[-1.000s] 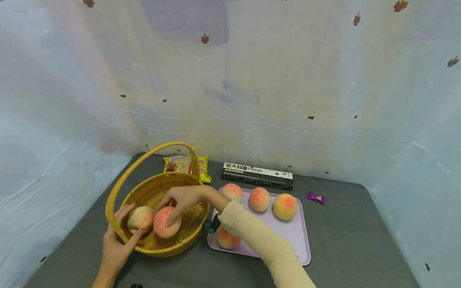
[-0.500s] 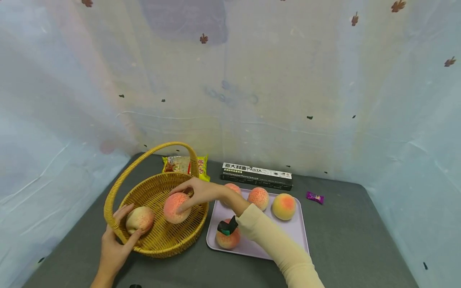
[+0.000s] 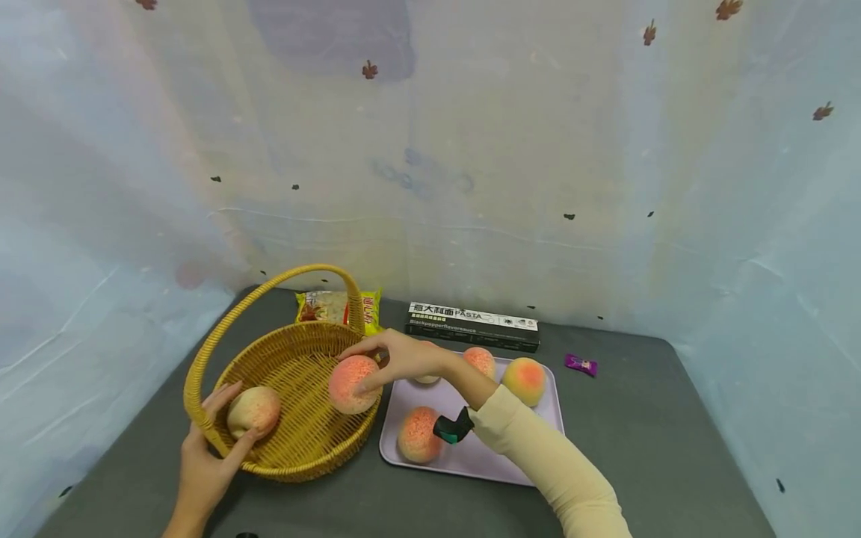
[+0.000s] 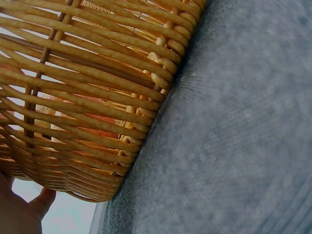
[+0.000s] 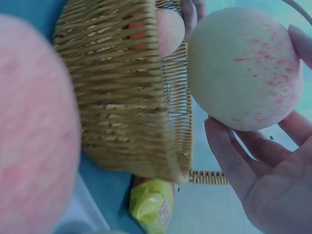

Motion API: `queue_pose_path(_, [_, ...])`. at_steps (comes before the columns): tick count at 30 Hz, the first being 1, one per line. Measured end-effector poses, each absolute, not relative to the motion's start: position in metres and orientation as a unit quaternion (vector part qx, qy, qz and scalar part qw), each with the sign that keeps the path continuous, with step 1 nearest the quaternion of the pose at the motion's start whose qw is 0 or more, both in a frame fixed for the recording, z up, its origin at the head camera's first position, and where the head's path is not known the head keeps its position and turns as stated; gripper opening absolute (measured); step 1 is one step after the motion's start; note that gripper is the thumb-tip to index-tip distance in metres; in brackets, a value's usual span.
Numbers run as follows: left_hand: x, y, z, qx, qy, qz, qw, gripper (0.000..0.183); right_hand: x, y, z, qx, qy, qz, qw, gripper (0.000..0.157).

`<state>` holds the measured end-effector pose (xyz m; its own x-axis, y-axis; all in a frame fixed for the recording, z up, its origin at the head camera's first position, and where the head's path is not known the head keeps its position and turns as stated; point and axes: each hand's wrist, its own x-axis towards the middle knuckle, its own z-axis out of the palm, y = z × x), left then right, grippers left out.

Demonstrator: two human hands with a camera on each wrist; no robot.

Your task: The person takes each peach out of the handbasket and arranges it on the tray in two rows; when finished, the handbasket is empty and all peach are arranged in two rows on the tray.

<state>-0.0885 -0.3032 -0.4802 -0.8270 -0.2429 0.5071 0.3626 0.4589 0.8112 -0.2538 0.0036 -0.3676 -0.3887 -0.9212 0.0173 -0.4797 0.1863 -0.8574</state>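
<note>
My left hand (image 3: 205, 456) reaches over the left rim of the yellow wicker basket (image 3: 306, 472). Its fingers and thumb span a pale peach (image 3: 258, 409) low inside, with the thumb tip on the fruit. Partly behind the weave, reddish fruit (image 4: 100, 119) shows in the left wrist view, and only some of that hand (image 4: 22, 212) appears there. In my right hand (image 3: 397, 359) a pink-speckled peach (image 3: 350, 392) is pinched between thumb and fingers, over the basket's right rim. Its pale side faces the right wrist camera.
A lilac tray (image 3: 464, 471) bearing several peaches lies right of the basket; the right forearm crosses above it. Behind stand a black pasta box (image 3: 471, 329) and a yellow food packet (image 3: 371, 312). Farther right is a purple wrapped sweet (image 3: 581, 365). The basket's tall handle (image 3: 232, 317) arches up.
My right hand has lifted its peach from beside the other one, moving right and up to the basket's right rim. The left hand has kept its place.
</note>
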Motion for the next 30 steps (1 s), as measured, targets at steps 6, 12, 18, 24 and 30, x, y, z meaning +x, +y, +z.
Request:
queue_pose_path(6, [-0.088, -0.304, -0.482, -0.036, -0.806, -0.514, 0.292, 0.076, -0.251, 0.022, -0.37, -0.468, 0.725, -0.43, 0.265, 0.054])
queue_pose_path(12, [-0.087, -0.303, -0.478, -0.03, -0.807, -0.513, 0.292, 0.076, -0.248, 0.04, -0.373, -0.445, 0.731, -0.447, 0.258, 0.053])
queue_pose_path(18, [-0.084, -0.299, -0.471, -0.035, -0.803, -0.52, 0.289, 0.074, -0.241, 0.06, -0.375, -0.415, 0.73, -0.475, 0.261, 0.053])
queue_pose_path(24, [-0.086, -0.304, -0.474, -0.043, -0.801, -0.521, 0.293, 0.075, -0.236, 0.082, -0.383, -0.408, 0.723, -0.507, 0.231, 0.056])
queue_pose_path(30, [-0.087, -0.305, -0.48, -0.054, -0.798, -0.523, 0.295, 0.074, -0.217, 0.113, -0.39, -0.354, 0.748, -0.534, 0.174, 0.063])
